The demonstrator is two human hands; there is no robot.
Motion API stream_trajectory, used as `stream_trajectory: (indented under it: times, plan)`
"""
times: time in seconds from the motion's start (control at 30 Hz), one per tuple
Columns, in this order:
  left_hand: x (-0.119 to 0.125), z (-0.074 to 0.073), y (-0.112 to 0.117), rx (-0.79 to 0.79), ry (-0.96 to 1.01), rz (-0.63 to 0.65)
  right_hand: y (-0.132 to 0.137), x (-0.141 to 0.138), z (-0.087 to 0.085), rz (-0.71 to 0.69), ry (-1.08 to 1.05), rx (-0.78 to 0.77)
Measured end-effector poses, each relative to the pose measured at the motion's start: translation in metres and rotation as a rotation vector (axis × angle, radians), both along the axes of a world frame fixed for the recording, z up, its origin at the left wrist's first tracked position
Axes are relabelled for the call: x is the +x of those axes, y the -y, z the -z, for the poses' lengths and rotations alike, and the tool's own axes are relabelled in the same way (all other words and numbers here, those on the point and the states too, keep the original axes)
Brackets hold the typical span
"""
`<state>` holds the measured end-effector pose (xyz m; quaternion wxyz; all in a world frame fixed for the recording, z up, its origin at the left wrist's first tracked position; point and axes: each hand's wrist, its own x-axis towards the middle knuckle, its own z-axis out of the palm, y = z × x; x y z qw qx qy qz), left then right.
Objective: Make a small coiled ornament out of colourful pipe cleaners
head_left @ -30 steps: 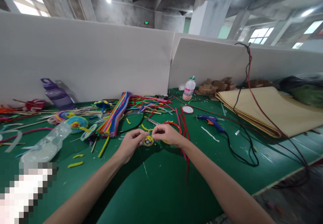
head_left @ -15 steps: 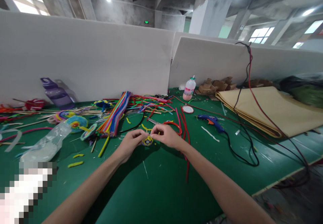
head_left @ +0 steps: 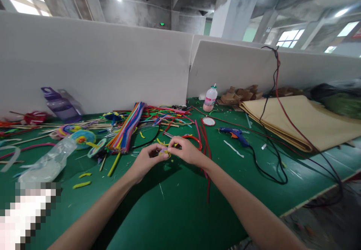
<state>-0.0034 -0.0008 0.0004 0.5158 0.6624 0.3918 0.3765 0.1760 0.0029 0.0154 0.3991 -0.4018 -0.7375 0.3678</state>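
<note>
A small round purple-and-yellow pipe cleaner piece [head_left: 164, 152] is held just above the green table, partly hidden by fingers. My left hand [head_left: 147, 160] is closed on its left side, thumb and fingers pinching it. From the right, my right hand [head_left: 184, 150] has its fingertips pressed together at the same piece. Behind the hands lie scissors [head_left: 168, 134], mostly hidden, and a bent red pipe cleaner [head_left: 195, 140]. Left of them is a bundle of multicoloured pipe cleaners [head_left: 130, 128]. Short yellow pieces [head_left: 81, 185] lie nearer on the left.
A blue glue gun [head_left: 235, 134] with a black cord lies at right, beside folded tan sheets [head_left: 304, 120]. A pink-labelled bottle [head_left: 210, 99] and a purple bottle [head_left: 62, 106] stand along the white partition [head_left: 98, 62]. Finished-looking coloured discs [head_left: 82, 140] and a clear plastic bag [head_left: 46, 163] are at left.
The round piece has been tilted, so its patterned face with the dark centre no longer shows and a purple side does. Both hands stay close together around it.
</note>
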Motion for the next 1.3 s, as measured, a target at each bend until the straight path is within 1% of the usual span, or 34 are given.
stream_trajectory:
  times: [0.03, 0.07, 0.13, 0.17, 0.23, 0.27, 0.33, 0.4, 0.47, 0.6, 0.73, 0.8, 0.93, 1.07, 1.2, 1.3]
  plan:
    - [0.0, -0.001, 0.001, 0.076, -0.009, -0.023, -0.001, 0.001, 0.0, 0.011, -0.033, -0.056]
    - [0.0, -0.001, 0.001, 0.184, -0.029, -0.065, -0.002, 0.001, 0.0, 0.023, -0.076, -0.122]
    - [-0.001, -0.002, 0.002, 0.475, -0.123, -0.164, -0.003, 0.002, -0.001, 0.054, -0.193, -0.268]
    - [-0.002, -0.002, 0.002, 0.633, -0.203, -0.192, -0.003, 0.002, -0.001, 0.065, -0.265, -0.342]
    - [-0.005, -0.002, 0.001, 0.907, -0.378, -0.18, -0.003, 0.001, -0.001, 0.059, -0.407, -0.479]
    - [-0.007, -0.001, 0.001, 1.008, -0.453, -0.152, -0.003, 0.0, -0.001, 0.045, -0.467, -0.538]
    - [-0.01, -0.001, 0.001, 1.137, -0.55, -0.086, -0.003, 0.0, 0.001, 0.02, -0.557, -0.62]
    - [-0.013, -0.001, 0.001, 1.171, -0.593, -0.028, -0.004, 0.0, 0.002, 0.018, -0.618, -0.682]
    - [-0.014, -0.003, 0.001, 1.154, -0.603, 0.015, -0.005, 0.001, 0.004, 0.026, -0.659, -0.768]
    - [-0.016, -0.005, -0.001, 1.131, -0.622, 0.041, -0.009, 0.007, 0.005, -0.02, -0.684, -0.975]
    - [-0.019, -0.003, -0.006, 1.156, -0.653, 0.103, -0.01, 0.01, 0.006, -0.082, -0.668, -1.063]
    - [-0.02, -0.002, -0.007, 1.165, -0.642, 0.102, -0.01, 0.01, 0.007, -0.095, -0.671, -1.087]
    - [-0.019, -0.001, -0.005, 1.178, -0.632, 0.037, -0.01, 0.007, 0.008, -0.119, -0.697, -1.09]
    - [-0.017, -0.002, -0.002, 1.194, -0.655, 0.033, -0.008, 0.003, 0.005, -0.057, -0.753, -1.075]
    - [-0.017, 0.0, -0.003, 1.214, -0.619, -0.022, -0.004, -0.003, 0.004, -0.033, -0.781, -1.058]
    - [-0.018, 0.002, -0.003, 1.209, -0.624, -0.047, -0.003, -0.007, 0.006, 0.008, -0.77, -0.989]
